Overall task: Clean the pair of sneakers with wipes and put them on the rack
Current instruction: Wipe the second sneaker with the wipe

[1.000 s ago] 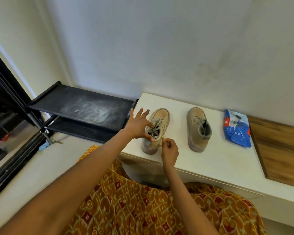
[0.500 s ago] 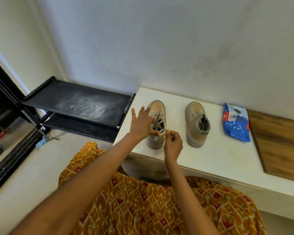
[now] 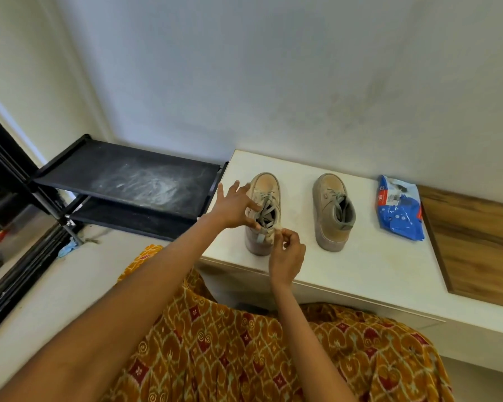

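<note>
Two tan sneakers stand on a white bench (image 3: 369, 268), toes toward the wall. My left hand (image 3: 233, 206) grips the left sneaker (image 3: 266, 190) at its laced opening, thumb and fingers spread over the side. My right hand (image 3: 286, 253) pinches the heel collar of that same sneaker, fingers closed on the rim. The right sneaker (image 3: 333, 211) stands untouched a little to the right. A blue wipes pack (image 3: 400, 208) lies further right on the bench. The black shoe rack (image 3: 134, 178), its top shelf dusty, stands to the left of the bench.
A wooden panel (image 3: 476, 239) covers the bench's right end. The wall runs close behind the bench. A dark door frame (image 3: 9, 256) lines the left side, with a small blue scrap (image 3: 67, 249) on the floor. My patterned orange skirt (image 3: 244, 358) fills the foreground.
My left hand has shifted from the shoe's side onto its laced opening. My right hand stays pinched at the heel. The camera has tilted slightly.
</note>
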`<state>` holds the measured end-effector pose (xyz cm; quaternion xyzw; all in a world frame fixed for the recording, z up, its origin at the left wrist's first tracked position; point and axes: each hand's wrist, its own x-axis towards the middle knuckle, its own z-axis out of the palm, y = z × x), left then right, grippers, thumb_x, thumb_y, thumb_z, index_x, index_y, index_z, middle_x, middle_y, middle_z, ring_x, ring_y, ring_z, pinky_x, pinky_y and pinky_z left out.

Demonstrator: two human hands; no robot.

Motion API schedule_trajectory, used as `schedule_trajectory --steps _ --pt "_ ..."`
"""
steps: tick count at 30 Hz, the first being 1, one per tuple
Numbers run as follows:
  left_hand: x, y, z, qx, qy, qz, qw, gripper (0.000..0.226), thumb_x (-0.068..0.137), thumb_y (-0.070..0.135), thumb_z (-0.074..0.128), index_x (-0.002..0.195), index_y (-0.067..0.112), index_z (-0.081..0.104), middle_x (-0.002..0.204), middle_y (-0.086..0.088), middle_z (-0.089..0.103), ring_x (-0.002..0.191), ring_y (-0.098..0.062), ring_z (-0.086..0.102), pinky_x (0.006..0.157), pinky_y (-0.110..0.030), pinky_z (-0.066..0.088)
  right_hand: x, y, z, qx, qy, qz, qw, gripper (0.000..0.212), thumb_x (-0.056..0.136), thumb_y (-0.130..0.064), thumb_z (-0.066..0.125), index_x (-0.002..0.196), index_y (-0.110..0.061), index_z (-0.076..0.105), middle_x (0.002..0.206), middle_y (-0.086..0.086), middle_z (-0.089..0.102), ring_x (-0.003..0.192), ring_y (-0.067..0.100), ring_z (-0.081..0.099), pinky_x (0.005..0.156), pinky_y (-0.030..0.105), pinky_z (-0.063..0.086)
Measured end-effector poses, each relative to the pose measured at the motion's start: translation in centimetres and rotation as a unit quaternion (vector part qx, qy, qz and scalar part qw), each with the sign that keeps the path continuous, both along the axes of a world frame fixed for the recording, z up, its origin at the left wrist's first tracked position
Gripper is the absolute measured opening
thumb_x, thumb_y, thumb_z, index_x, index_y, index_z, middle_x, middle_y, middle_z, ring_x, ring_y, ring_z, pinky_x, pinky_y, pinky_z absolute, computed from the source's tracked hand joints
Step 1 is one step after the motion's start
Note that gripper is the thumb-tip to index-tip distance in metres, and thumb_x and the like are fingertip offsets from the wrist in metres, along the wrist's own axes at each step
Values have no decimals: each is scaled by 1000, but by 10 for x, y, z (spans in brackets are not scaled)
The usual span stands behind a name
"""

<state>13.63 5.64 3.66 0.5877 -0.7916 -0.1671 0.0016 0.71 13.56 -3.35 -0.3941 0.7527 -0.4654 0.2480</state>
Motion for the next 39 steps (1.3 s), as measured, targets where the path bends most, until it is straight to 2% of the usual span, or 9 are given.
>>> schedule_trajectory --steps 4,12,17,20,23,26,30,34,39 --pt "-2 1 -1 -16 -7 12 1000 58 72 56 69 125 36 56 157 -4 10 145 -26 -4 109 -58 -12 -5 9 -20 35 73 12 997 16 92 -25 56 104 -17 62 104 10 57 95 27 52 77 33 41" --pt "-25 4 -2 -76 -55 40 995 56 71 62 65 121 36 59 156 -7 13 144 -29 0 109 -59 -10 -6 -13 5 -26 -29 -55 998 17 92 -27 56 100 -15 65 98 11 60 88 27 56 80 40 50" --pt "-25 7 -7 -83 -35 58 994 56 72 62 64 121 35 60 156 -7 16 144 -28 2 110 -59 -8 -15 5 -13 18 43 -36 998 16 91 -23 58 101 -12 66 101 10 60 93 31 54 81 37 42" --pt "-29 10 -6 -81 -33 60 994 56 74 61 62 122 34 58 156 -7 15 144 -28 2 110 -59 -7 -18 -6 -7 13 14 -46 999 16 91 -21 57 98 -11 67 97 11 65 91 32 58 86 43 45" --pt "-29 9 -5 -88 -39 41 995 55 76 61 60 123 32 58 156 -6 14 145 -27 1 110 -59 -7 -9 -9 2 -15 -27 -66 997 15 90 -23 57 95 -12 66 94 11 65 89 30 58 85 44 47" --pt "-25 13 -6 -99 -68 4 993 61 78 65 54 129 31 53 157 -8 8 145 -28 -4 111 -59 -6 -7 1 -3 -9 -8 -45 999 17 91 -26 58 97 -13 66 96 9 63 89 26 56 87 42 42" --pt "-19 22 -14 -206 -134 -71 967 83 73 75 50 139 25 41 157 -16 -4 143 -36 -12 111 -62 -3 -17 3 -12 31 36 -31 998 18 92 -27 57 101 -14 65 100 7 62 95 26 53 88 36 33" --pt "-19 30 -20 -334 -112 -167 921 57 69 60 69 111 22 61 154 -18 16 142 -39 7 110 -65 7 -21 2 -12 23 54 -13 998 17 92 -27 57 100 -14 65 100 6 63 95 26 54 86 35 33" --pt "-28 37 -27 -349 -142 -165 911 37 69 56 72 84 23 64 154 -13 19 143 -34 8 111 -60 -6 -20 1 -12 26 49 -17 998 17 92 -25 57 101 -13 65 101 6 64 95 26 54 88 38 36"
